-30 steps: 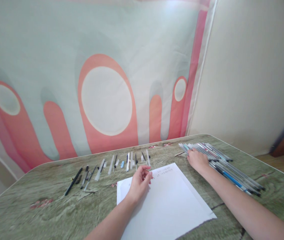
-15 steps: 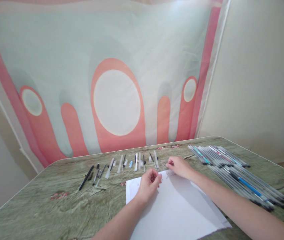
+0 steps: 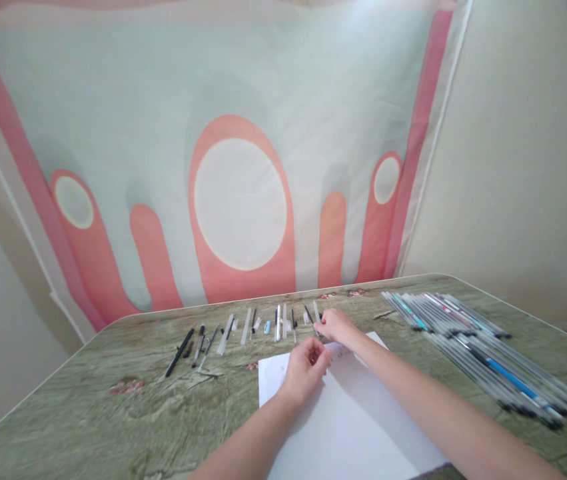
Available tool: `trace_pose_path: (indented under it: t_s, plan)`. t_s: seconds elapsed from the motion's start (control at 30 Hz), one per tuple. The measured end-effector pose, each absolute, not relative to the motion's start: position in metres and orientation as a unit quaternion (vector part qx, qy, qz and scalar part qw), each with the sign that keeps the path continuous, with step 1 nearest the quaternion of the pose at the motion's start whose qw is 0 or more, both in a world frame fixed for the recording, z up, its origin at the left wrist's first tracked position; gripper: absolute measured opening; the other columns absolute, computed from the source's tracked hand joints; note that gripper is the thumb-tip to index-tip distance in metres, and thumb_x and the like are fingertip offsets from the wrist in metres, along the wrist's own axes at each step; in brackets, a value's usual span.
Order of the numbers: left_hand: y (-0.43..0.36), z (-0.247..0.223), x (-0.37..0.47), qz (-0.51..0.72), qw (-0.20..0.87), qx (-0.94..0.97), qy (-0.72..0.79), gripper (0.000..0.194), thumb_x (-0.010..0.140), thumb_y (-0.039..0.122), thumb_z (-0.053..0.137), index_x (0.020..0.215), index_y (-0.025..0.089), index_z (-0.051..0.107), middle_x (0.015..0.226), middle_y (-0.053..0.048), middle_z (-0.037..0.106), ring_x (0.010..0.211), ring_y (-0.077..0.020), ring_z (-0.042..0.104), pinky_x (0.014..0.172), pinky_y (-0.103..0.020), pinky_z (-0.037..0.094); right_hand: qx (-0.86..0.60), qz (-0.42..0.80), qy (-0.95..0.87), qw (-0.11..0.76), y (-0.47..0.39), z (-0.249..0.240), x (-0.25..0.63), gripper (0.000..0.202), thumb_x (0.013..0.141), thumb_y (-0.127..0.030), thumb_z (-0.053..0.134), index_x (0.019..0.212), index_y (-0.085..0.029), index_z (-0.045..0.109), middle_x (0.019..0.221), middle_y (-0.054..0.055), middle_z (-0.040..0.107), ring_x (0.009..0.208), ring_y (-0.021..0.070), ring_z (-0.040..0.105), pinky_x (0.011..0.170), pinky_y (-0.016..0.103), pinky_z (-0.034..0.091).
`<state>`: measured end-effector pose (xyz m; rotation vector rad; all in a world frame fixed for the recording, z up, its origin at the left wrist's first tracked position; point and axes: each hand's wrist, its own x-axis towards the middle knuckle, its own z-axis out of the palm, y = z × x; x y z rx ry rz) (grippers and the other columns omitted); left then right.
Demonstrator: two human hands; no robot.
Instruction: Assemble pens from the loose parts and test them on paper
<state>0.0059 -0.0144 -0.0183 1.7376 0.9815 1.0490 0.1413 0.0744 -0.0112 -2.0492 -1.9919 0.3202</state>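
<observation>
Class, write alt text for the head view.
Two bare hands meet at the far edge of a white sheet on a green table: left hand, right hand by small pen parts; pens lie right.

Hands: two, left (image 3: 307,369) and right (image 3: 334,325)
Sheet of paper (image 3: 358,420): one
Pens (image 3: 483,353), right pile: too many to count
Pen parts (image 3: 243,328), row: over a dozen
Tabletop (image 3: 113,427): one

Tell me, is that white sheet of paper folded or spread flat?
Spread flat: the paper lies open on the table, no crease visible.
</observation>
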Motion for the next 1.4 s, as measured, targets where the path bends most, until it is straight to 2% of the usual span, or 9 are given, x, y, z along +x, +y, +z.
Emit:
trace_pose_path:
  t_s: [0.27, 0.43, 0.6, 0.7, 0.9, 1.07, 1.13, 1.27, 1.4]
  plan:
    - [-0.016, -0.015, 0.006, 0.421, 0.435, 0.692, 0.393, 0.023, 0.078, 0.039, 0.049, 0.071, 0.016, 0.047, 0.059, 0.002, 0.052, 0.053, -0.0091, 0.047, 0.052, -0.021, 0.036, -0.721, 0.115, -0.673, 0.118, 0.073, -0.009, 0.142, 0.034, 0.071, -0.039, 0.049, 0.075, -0.012, 0.069, 0.08, 0.017, 0.069, 0.074, 0.0213, 0.064, 0.054, 0.023, 0.037]
    - [-0.017, -0.015, 0.006, 0.421, 0.44, 0.69, 0.391, 0.024, 0.078, 0.04, 0.048, 0.071, 0.016, 0.048, 0.06, 0.001, 0.054, 0.053, -0.0092, 0.048, 0.052, -0.021, 0.036, -0.715, 0.123, -0.673, 0.141, 0.07, -0.007, 0.144, 0.03, 0.068, -0.034, 0.049, 0.066, -0.011, 0.069, 0.071, 0.017, 0.068, 0.065, 0.0203, 0.062, 0.05, 0.024, 0.034]
    - [-0.014, -0.017, 0.007, 0.438, 0.466, 0.666, 0.385, 0.026, 0.077, 0.041, 0.05, 0.071, 0.016, 0.047, 0.058, 0.002, 0.052, 0.05, -0.0083, 0.046, 0.05, -0.02, 0.036, -0.696, 0.136, -0.68, 0.188, 0.062, -0.004, 0.146, 0.027, 0.066, -0.03, 0.05, 0.054, -0.011, 0.066, 0.058, 0.012, 0.066, 0.054, 0.0155, 0.056, 0.046, 0.022, 0.029]
    - [-0.009, -0.019, 0.007, 0.462, 0.48, 0.628, 0.401, 0.028, 0.076, 0.043, 0.05, 0.072, 0.016, 0.047, 0.057, 0.002, 0.05, 0.047, -0.0076, 0.045, 0.048, -0.02, 0.035, -0.672, 0.149, -0.689, 0.228, 0.054, 0.001, 0.147, 0.028, 0.068, -0.03, 0.048, 0.054, -0.011, 0.064, 0.053, 0.006, 0.062, 0.05, 0.0113, 0.05, 0.045, 0.02, 0.028]
    - [0.0, -0.017, 0.005, 0.515, 0.476, 0.529, 0.478, 0.045, 0.076, 0.052, 0.046, 0.097, 0.014, 0.051, 0.057, 0.003, 0.049, 0.047, -0.0083, 0.044, 0.045, -0.019, 0.033, -0.596, 0.19, -0.725, 0.288, 0.026, 0.013, 0.138, 0.032, 0.075, -0.036, 0.045, 0.062, -0.012, 0.061, 0.051, 0.0, 0.058, 0.047, 0.0082, 0.047, 0.044, 0.017, 0.029]
    - [-0.003, -0.012, 0.003, 0.511, 0.508, 0.537, 0.438, 0.045, 0.077, 0.056, 0.041, 0.084, 0.014, 0.053, 0.057, 0.003, 0.045, 0.046, -0.0063, 0.038, 0.043, -0.018, 0.028, -0.496, 0.215, -0.778, 0.319, 0.003, 0.018, 0.13, 0.029, 0.077, -0.035, 0.045, 0.061, -0.013, 0.057, 0.053, -0.001, 0.058, 0.047, 0.0076, 0.047, 0.047, 0.017, 0.031]
    - [-0.004, -0.013, 0.003, 0.521, 0.513, 0.527, 0.433, 0.042, 0.077, 0.056, 0.041, 0.081, 0.015, 0.051, 0.057, 0.004, 0.044, 0.046, -0.0058, 0.036, 0.043, -0.018, 0.028, -0.481, 0.218, -0.79, 0.311, 0.0, 0.018, 0.131, 0.03, 0.079, -0.035, 0.044, 0.062, -0.014, 0.057, 0.053, -0.001, 0.059, 0.048, 0.0079, 0.048, 0.048, 0.017, 0.032]
    - [0.0, -0.018, 0.002, 0.564, 0.487, 0.48, 0.463, 0.041, 0.079, 0.057, 0.036, 0.082, 0.017, 0.047, 0.051, 0.006, 0.039, 0.043, -0.0065, 0.036, 0.043, -0.018, 0.028, -0.557, 0.213, -0.766, 0.24, 0.009, 0.015, 0.137, 0.032, 0.082, -0.036, 0.039, 0.068, -0.015, 0.058, 0.052, -0.001, 0.06, 0.048, 0.0094, 0.053, 0.048, 0.017, 0.034]
    - [0.002, -0.021, 0.001, 0.593, 0.464, 0.473, 0.458, 0.042, 0.081, 0.056, 0.031, 0.08, 0.017, 0.046, 0.052, 0.005, 0.041, 0.045, -0.0074, 0.04, 0.046, -0.019, 0.034, -0.627, 0.151, -0.732, 0.22, 0.027, 0.009, 0.137, 0.027, 0.081, -0.035, 0.042, 0.074, -0.015, 0.06, 0.072, 0.006, 0.066, 0.07, 0.0148, 0.06, 0.061, 0.021, 0.038]
